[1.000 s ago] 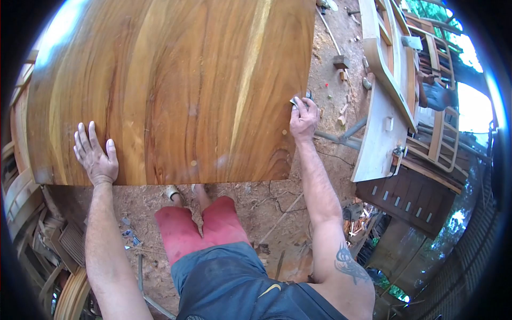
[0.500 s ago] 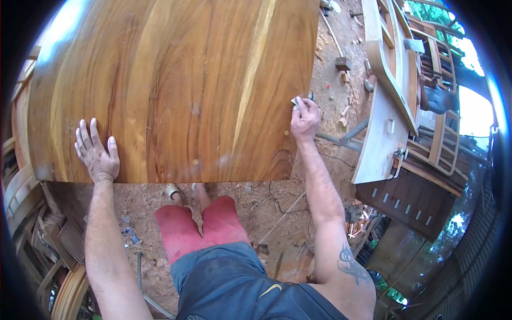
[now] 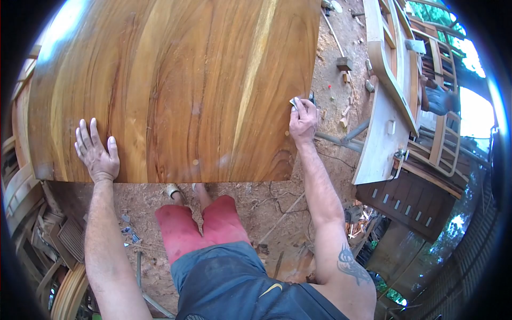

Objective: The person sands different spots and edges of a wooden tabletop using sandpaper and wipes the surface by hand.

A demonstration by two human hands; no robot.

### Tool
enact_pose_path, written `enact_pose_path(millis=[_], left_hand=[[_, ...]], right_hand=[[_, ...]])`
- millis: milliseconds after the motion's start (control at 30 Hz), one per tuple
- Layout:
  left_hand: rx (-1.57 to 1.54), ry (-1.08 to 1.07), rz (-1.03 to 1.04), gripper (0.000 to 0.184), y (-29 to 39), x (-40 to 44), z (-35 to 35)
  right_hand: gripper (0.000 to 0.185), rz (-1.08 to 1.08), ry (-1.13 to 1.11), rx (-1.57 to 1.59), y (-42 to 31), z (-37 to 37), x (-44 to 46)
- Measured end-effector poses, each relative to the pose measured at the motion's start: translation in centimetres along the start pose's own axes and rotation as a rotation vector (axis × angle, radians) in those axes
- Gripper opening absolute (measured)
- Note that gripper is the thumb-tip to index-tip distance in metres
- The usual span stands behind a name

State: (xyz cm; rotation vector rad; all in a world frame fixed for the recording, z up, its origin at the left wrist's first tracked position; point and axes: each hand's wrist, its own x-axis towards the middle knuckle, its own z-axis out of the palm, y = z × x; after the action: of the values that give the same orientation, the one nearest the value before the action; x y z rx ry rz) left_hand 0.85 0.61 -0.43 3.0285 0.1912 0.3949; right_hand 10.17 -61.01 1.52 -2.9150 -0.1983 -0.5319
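A large, glossy brown wooden panel with dark and pale grain fills the upper left and middle of the view. My left hand lies flat near its lower left edge, palm down, fingers spread, holding nothing. At the panel's right edge my right hand pinches a small pale folded piece between thumb and fingers. Most of that piece is hidden by the fingers, so its material is unclear. Round light spots show in the wood near the lower edge.
Pale curved boards and stacked wooden frames stand at the right, with a clamp on one board. Another person is partly visible beyond them. A small wood block lies on the littered ground. Curved timber leans at the lower left.
The panel has shifted slightly right in view compared with a second ago. My left hand stays flat on it. My right hand keeps its pinch at the right edge, with only a slight shift.
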Motion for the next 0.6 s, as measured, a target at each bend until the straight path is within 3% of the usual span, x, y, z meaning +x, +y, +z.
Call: enact_pose_path(millis=[600], left_hand=[[0.010,-0.001,-0.001,0.078,0.00,-0.05,-0.05]], right_hand=[[0.030,-0.013,0.058,-0.039,0.01,-0.14,0.13]])
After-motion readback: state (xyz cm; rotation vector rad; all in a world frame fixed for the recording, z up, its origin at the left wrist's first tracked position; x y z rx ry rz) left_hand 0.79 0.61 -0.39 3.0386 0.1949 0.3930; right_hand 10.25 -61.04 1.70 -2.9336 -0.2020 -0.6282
